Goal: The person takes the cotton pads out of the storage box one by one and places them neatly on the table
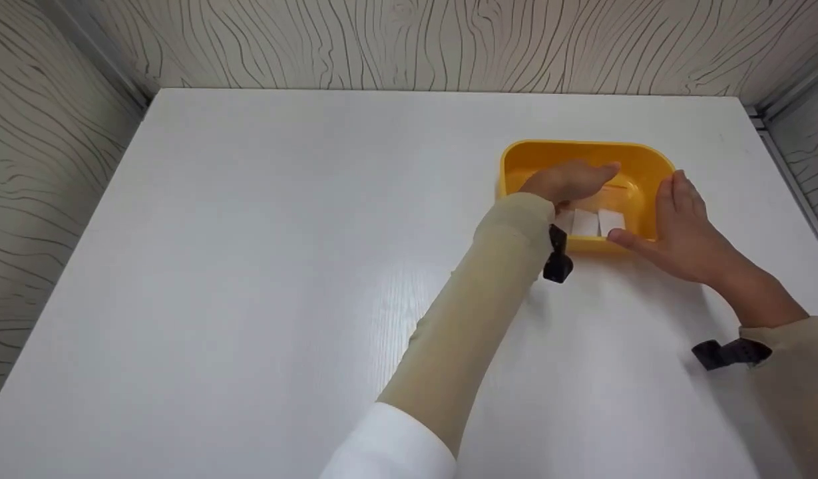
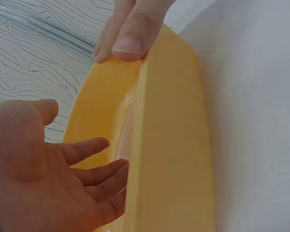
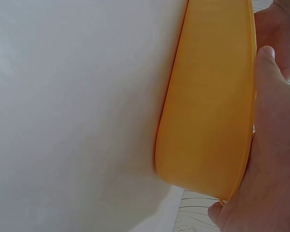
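Observation:
A yellow plastic tub point(image 1: 535, 152) stands toward the back right of the white table. My left hand point(image 1: 575, 181) reaches into it over the front rim. In the left wrist view its fingers point(image 2: 89, 150) are loosely extended behind the front wall, and nothing shows in the hand; the fingertips are partly hidden. My right hand point(image 1: 691, 239) rests on the tub's front right corner, its fingers straight along the right side and its thumb by the front rim. White square pieces point(image 1: 586, 223) lie inside along the front wall, beside a clear, pinkish flat area point(image 1: 612, 197) whose kind is unclear.
The white table point(image 1: 249, 266) extends left and forward of the tub. Wood-patterned panels point(image 1: 382, 46) stand behind the table and at both sides. A black wrist strap mount point(image 1: 558, 256) sits at the left wrist, another point(image 1: 728, 352) at the right.

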`<state>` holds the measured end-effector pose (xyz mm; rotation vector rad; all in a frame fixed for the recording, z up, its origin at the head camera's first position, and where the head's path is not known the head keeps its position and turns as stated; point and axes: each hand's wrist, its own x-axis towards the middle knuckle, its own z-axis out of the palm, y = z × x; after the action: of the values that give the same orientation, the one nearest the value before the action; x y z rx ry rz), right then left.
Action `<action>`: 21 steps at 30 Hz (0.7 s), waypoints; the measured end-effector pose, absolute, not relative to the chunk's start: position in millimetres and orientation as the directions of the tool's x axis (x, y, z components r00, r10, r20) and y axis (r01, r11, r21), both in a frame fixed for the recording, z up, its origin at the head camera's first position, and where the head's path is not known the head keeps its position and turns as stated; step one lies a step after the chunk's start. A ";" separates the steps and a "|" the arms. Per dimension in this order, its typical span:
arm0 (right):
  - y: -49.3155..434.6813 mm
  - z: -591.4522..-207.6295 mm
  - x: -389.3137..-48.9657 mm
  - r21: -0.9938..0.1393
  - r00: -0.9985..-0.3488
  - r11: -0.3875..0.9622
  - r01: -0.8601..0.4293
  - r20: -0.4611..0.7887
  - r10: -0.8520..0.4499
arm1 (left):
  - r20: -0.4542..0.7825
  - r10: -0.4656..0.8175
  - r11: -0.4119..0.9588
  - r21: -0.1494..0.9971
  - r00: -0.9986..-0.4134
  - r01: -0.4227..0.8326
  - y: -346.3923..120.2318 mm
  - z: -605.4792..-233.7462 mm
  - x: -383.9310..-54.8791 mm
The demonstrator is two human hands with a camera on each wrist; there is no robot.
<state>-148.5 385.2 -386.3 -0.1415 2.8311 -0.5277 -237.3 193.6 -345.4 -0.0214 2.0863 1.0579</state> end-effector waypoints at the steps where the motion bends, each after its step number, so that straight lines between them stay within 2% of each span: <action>1: 384.8 -386.0 -148.5 -0.367 -0.962 0.929 -0.046 -0.233 -0.140 | -0.650 0.311 0.649 0.678 -0.693 -0.345 193.7 -344.8 -236.4; 9: 385.2 -387.1 -147.8 -0.380 -0.960 0.924 -0.046 -0.238 -0.146 | -0.652 0.291 0.602 0.693 -0.700 -0.396 196.7 -346.8 -229.8; 16: 384.6 -386.8 -148.4 -0.374 -0.964 0.926 -0.057 -0.219 -0.148 | -0.624 0.351 0.592 0.726 -0.698 -0.351 202.5 -349.0 -235.1; 21: 385.2 -386.8 -148.8 -0.374 -0.964 0.926 -0.055 -0.223 -0.147 | -0.619 0.347 0.601 0.724 -0.705 -0.340 205.6 -350.0 -237.7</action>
<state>-148.8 385.2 -386.8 -0.1511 2.8370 -0.5399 -237.7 205.6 -350.0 0.0062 2.0587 1.1389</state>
